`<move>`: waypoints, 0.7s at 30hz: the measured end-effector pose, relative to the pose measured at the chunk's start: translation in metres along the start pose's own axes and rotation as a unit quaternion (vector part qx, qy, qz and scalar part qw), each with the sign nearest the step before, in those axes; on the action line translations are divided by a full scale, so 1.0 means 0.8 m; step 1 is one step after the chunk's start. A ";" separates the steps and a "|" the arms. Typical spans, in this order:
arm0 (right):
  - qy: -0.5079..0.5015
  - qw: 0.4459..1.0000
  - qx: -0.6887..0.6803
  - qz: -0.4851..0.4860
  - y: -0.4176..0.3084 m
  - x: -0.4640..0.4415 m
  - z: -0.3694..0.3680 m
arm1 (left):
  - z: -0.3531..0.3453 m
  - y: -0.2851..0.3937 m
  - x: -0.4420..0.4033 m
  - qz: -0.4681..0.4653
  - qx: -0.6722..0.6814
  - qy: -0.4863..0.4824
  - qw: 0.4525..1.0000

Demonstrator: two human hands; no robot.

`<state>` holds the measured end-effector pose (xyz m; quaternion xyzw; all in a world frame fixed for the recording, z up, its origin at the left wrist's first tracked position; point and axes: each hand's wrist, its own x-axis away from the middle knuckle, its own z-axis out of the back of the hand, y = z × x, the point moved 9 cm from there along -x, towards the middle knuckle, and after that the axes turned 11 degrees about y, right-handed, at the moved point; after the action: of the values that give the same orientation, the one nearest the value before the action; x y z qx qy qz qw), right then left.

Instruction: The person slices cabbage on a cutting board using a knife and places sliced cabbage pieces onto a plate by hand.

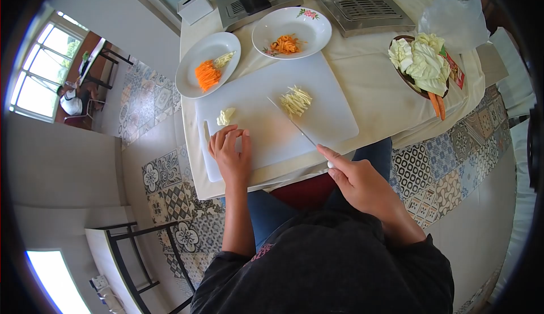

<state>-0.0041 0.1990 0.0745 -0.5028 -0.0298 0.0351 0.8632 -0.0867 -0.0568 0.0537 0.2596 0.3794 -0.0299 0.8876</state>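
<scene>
A knife [293,124] is held in my right hand [358,182], its blade slanting up and left over the white cutting board [255,96]. Pale cut strips [296,101] lie in a pile just right of the blade's tip. My left hand [231,152] rests on the board's lower left with fingers bent and apart, holding nothing visible. Just beyond its fingertips is a small pale vegetable piece [225,116]. Behind the board, a white plate [188,59] bears orange shreds [208,75] and pale strips [224,59]. A flowered bowl [266,27] contains more orange shreds [285,44].
A bowl of cabbage leaves [428,67] and carrots [436,105] stands at the right, beside a plastic bag [456,19]. Two metal stands [368,8] and a white box [195,6] line the back. A seated person [71,101] is far left.
</scene>
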 end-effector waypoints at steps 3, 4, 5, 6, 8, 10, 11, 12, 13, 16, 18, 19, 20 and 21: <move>0.011 1.000 0.023 -0.005 0.002 0.000 0.010 | -0.001 0.000 0.001 -0.004 -0.002 -0.004 1.000; 0.015 0.999 0.039 0.003 0.000 0.001 0.012 | -0.001 0.001 0.001 -0.004 -0.003 -0.005 1.000; 0.019 0.998 0.055 0.011 -0.002 0.002 0.015 | -0.002 0.003 0.000 -0.009 -0.002 -0.009 1.000; 0.023 0.997 0.071 0.018 -0.003 0.003 0.017 | -0.002 0.005 -0.001 -0.015 -0.001 -0.014 1.000; 0.055 0.991 0.097 0.079 -0.006 0.005 0.019 | -0.005 0.013 -0.003 -0.019 0.022 -0.032 0.999; 0.068 0.983 0.133 0.104 -0.008 0.007 0.021 | -0.010 0.031 -0.008 -0.019 0.065 -0.059 0.996; 0.065 0.981 0.156 0.099 -0.006 0.007 0.021 | -0.011 0.045 -0.011 -0.040 0.082 -0.067 0.994; 0.062 0.977 0.179 0.094 -0.005 0.007 0.020 | -0.012 0.060 -0.014 -0.061 0.098 -0.075 0.990; 0.080 0.979 0.162 0.093 -0.005 0.008 0.023 | -0.013 0.073 -0.016 -0.081 0.114 -0.083 0.987; 0.115 0.983 0.116 0.079 -0.001 0.008 0.032 | -0.019 0.088 -0.027 -0.110 0.124 -0.104 0.981; 0.122 0.987 0.092 0.052 0.008 0.006 0.043 | -0.024 0.088 -0.037 -0.120 0.122 -0.121 0.978; 0.136 0.987 0.074 0.052 0.012 0.005 0.048 | -0.027 0.083 -0.043 -0.126 0.120 -0.134 0.976; 0.151 0.986 0.055 0.051 0.020 0.005 0.052 | -0.030 0.080 -0.051 -0.132 0.118 -0.147 0.973; 0.167 0.984 0.037 0.050 0.026 0.003 0.057 | -0.034 0.076 -0.059 -0.132 0.113 -0.167 0.970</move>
<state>-0.0061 0.2491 0.0793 -0.4701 0.1408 -0.0050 0.8713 -0.1229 0.0023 0.0973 0.2973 0.2508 -0.2325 0.8914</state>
